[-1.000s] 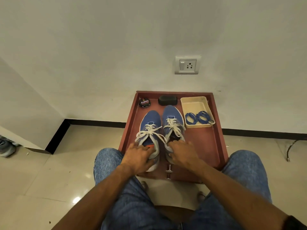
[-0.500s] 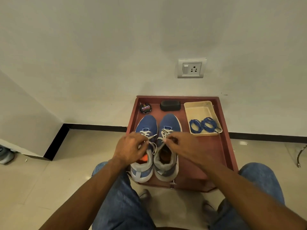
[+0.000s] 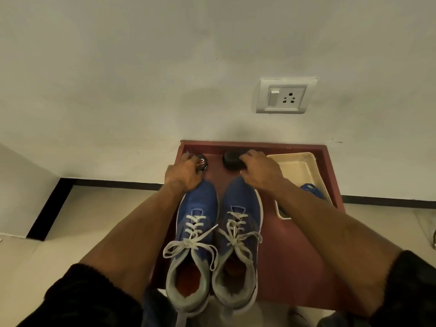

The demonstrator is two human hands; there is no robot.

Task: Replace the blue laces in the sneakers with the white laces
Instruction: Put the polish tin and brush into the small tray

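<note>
Two blue sneakers, the left sneaker [image 3: 197, 234] and the right sneaker [image 3: 240, 232], stand side by side on a dark red tray [image 3: 295, 256], toes toward the wall. Both carry tied white laces [image 3: 191, 241]. Blue laces [image 3: 311, 188] lie in a cream plastic dish [image 3: 297, 166] at the tray's back right, partly hidden by my right forearm. My left hand [image 3: 182, 173] is beyond the left toe, fingers curled around a round black polish tin [image 3: 203, 162]. My right hand [image 3: 259, 169] rests on a black oval brush [image 3: 232, 159] at the tray's back, fingers curled over it.
The tray sits against a white wall with an electrical socket [image 3: 284, 96] above it. Pale tiled floor [image 3: 82, 220] with a black skirting strip lies to the left. My knees in jeans are at the bottom edge.
Both hands left the white laces on the sneakers and reached forward to the back of the tray, the left to the tin, the right to the black brush. The camera leaned closer.
</note>
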